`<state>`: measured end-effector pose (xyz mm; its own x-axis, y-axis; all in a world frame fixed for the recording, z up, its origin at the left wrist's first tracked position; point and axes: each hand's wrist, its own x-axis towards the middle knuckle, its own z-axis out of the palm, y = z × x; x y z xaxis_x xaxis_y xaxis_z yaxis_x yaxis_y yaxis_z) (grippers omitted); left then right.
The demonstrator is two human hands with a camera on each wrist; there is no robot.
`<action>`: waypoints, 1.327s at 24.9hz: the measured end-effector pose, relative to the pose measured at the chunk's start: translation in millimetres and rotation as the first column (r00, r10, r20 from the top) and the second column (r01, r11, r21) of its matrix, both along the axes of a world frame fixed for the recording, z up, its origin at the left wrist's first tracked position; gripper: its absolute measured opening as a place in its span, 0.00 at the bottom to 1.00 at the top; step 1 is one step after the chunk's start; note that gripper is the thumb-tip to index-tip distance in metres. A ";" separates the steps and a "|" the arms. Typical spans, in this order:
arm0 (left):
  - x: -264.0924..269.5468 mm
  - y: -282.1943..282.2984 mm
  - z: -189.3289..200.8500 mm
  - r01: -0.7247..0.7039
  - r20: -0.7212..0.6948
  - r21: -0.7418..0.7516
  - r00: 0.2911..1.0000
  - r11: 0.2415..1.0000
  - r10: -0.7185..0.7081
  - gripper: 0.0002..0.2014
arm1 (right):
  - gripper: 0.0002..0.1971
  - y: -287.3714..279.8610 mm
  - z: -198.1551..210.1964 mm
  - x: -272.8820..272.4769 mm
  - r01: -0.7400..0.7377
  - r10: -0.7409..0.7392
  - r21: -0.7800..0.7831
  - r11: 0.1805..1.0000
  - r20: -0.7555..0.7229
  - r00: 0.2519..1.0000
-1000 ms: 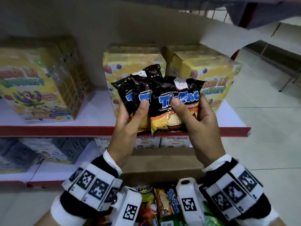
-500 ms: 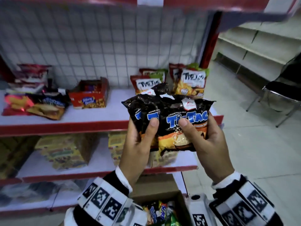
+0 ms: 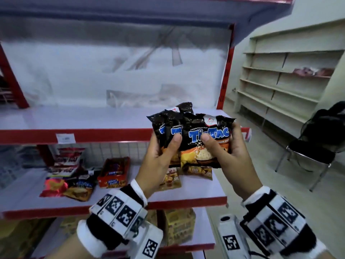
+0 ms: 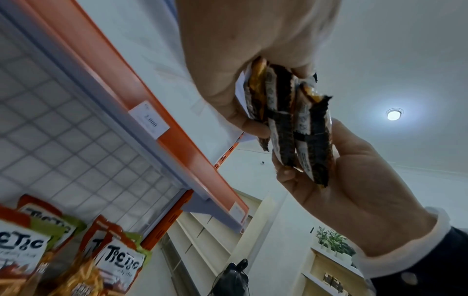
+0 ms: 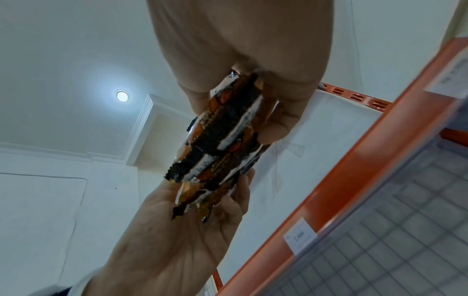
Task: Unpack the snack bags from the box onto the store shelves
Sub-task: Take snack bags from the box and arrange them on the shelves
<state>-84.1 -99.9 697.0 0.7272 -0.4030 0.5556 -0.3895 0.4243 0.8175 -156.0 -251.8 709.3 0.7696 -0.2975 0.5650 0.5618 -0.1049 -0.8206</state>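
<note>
Several black Tic Tac snack bags are bunched upright between my two hands, in front of the red edge of an upper shelf. My left hand grips the left side of the bunch, thumb on the front. Gripping the right side the same way is my right hand. From the left wrist view the bags appear edge-on between the left hand and the right hand. The right wrist view has the same bunch under the right hand. The box is out of view.
The upper shelf board is bare. The middle shelf holds a red snack carton, bags at the left and orange bags below my hands. Yellow cartons stand lower down. A chair with a black bag stands right.
My view and both hands have risen from the low shelf of yellow cartons to the upper shelves. The bags stay gripped the same way. The box has dropped out of view.
</note>
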 end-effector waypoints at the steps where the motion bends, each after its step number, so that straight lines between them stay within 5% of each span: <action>1: 0.8 -0.5 9.1 0.025 -0.004 0.013 1.000 1.000 -0.025 0.24 | 0.24 -4.5 9.2 -0.5 0.000 -0.001 -0.011 1.000 -0.011 1.000; 7: 12.8 10.3 36.8 0.002 0.017 0.095 1.000 0.995 -0.004 0.24 | 0.41 -18.1 44.2 7.7 -0.012 0.004 -0.067 0.998 -0.119 0.993; 12: 43.5 44.6 65.0 -0.083 0.135 0.149 0.989 0.985 0.063 0.18 | 0.29 4.9 72.6 36.7 -0.057 0.039 -0.143 0.988 -0.125 0.991; 15: 74.9 74.4 84.4 -0.143 0.204 0.190 0.974 0.971 0.104 0.17 | 0.13 29.8 93.1 64.2 -0.033 0.014 -0.204 0.978 -0.092 0.996; 26: 247.1 253.7 129.0 -0.317 0.291 0.267 0.927 0.910 0.237 0.12 | 0.27 190.0 146.9 244.4 -0.031 0.007 -0.346 0.938 -0.070 0.997; 33: 352.6 372.8 151.4 -0.609 0.376 0.323 0.785 0.725 0.492 0.12 | 0.16 270.8 164.3 380.3 -0.036 -0.055 -0.419 0.907 -0.203 0.978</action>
